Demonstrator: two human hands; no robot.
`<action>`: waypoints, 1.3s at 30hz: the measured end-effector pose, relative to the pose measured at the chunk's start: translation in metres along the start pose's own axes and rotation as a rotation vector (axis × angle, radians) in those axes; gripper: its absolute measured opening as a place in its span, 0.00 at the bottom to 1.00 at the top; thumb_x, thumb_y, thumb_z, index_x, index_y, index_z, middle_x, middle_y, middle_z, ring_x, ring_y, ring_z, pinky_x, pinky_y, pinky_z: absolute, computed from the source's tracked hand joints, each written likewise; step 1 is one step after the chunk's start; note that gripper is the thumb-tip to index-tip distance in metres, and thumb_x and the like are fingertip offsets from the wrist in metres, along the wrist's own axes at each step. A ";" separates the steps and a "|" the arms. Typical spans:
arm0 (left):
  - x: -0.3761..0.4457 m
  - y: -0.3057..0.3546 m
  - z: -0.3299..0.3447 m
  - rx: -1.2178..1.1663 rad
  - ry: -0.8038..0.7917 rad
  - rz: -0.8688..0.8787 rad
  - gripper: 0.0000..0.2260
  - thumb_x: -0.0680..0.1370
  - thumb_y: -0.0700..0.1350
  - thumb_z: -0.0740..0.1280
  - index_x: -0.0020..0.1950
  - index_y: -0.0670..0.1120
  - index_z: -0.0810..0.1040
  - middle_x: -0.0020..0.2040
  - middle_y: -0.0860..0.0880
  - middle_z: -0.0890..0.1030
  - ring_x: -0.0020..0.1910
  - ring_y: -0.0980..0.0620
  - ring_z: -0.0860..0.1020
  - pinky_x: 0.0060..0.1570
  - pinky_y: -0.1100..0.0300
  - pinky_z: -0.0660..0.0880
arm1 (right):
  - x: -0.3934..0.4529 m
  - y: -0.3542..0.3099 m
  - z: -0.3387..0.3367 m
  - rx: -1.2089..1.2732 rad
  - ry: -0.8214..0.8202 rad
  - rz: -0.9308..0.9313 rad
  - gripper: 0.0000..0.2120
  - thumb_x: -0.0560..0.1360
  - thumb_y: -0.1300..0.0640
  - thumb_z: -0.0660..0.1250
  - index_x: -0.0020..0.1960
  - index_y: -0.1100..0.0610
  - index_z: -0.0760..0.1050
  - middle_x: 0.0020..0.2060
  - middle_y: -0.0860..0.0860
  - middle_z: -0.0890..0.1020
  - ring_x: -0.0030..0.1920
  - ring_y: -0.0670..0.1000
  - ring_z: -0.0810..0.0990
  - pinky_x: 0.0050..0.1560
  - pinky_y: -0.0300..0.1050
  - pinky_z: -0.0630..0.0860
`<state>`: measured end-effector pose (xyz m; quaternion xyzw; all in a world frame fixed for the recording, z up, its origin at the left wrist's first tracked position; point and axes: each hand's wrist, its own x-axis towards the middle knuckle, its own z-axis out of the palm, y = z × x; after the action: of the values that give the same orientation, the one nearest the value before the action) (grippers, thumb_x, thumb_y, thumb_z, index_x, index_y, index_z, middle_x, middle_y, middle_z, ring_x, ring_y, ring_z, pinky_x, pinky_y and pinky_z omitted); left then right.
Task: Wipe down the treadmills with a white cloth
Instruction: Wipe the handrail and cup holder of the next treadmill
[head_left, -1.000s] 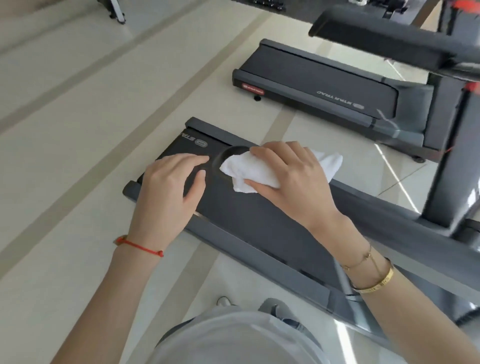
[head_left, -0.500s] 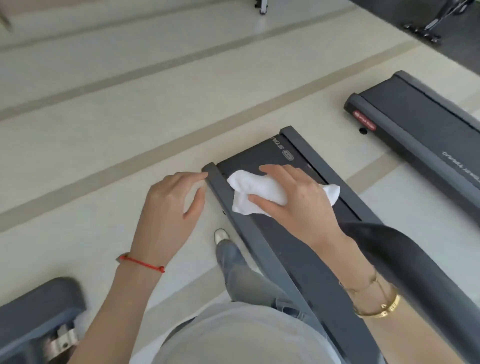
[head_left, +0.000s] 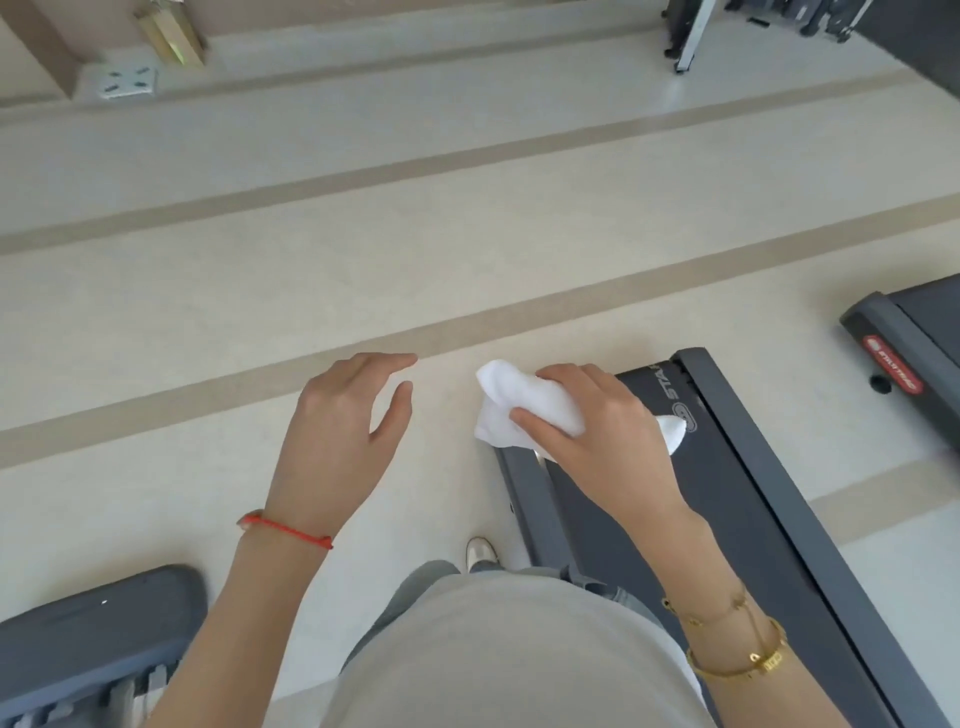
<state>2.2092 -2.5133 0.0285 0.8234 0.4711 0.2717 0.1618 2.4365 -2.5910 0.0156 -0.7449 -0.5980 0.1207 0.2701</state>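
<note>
My right hand (head_left: 597, 436) grips a bunched white cloth (head_left: 511, 410) above the rear left corner of a dark grey treadmill deck (head_left: 727, 499). Part of the cloth sticks out to the left, past the deck's edge and over the floor. My left hand (head_left: 343, 436) hovers over the pale floor left of the deck, fingers relaxed and spread, holding nothing. Whether the cloth touches the deck is hidden by my hand.
A second treadmill's rear end (head_left: 904, 358) with a red label lies at the right. Another grey machine part (head_left: 88, 644) sits at the bottom left. My shoe (head_left: 480, 553) stands beside the deck. Gym equipment legs (head_left: 688, 41) stand far back, and a floor socket (head_left: 127, 83) at top left.
The view has swung left, so the treadmill now lies further right. My left hand has come off the deck and is over the floor. My right hand still holds the cloth near the deck's corner.
</note>
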 end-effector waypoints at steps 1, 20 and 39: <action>0.015 -0.005 0.001 0.005 0.004 -0.005 0.11 0.79 0.39 0.67 0.61 0.44 0.80 0.55 0.49 0.82 0.53 0.47 0.80 0.55 0.48 0.76 | 0.017 0.001 0.002 -0.008 -0.007 -0.005 0.16 0.74 0.41 0.67 0.56 0.50 0.77 0.44 0.46 0.79 0.45 0.49 0.77 0.45 0.46 0.74; 0.355 -0.119 0.058 -0.046 -0.132 0.108 0.10 0.80 0.41 0.65 0.61 0.45 0.80 0.55 0.51 0.82 0.55 0.51 0.80 0.57 0.50 0.76 | 0.330 0.044 0.049 0.001 0.145 0.181 0.14 0.73 0.41 0.66 0.53 0.49 0.77 0.40 0.45 0.77 0.39 0.49 0.75 0.38 0.41 0.66; 0.656 -0.067 0.206 -0.176 -0.473 0.492 0.10 0.80 0.40 0.65 0.60 0.44 0.81 0.55 0.51 0.83 0.56 0.51 0.80 0.59 0.54 0.75 | 0.500 0.148 0.009 0.011 0.386 0.634 0.16 0.74 0.38 0.65 0.54 0.48 0.76 0.42 0.44 0.78 0.41 0.49 0.77 0.40 0.50 0.76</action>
<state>2.5548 -1.9146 0.0220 0.9353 0.1828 0.1440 0.2666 2.6820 -2.1308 -0.0014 -0.9007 -0.2750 0.0590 0.3310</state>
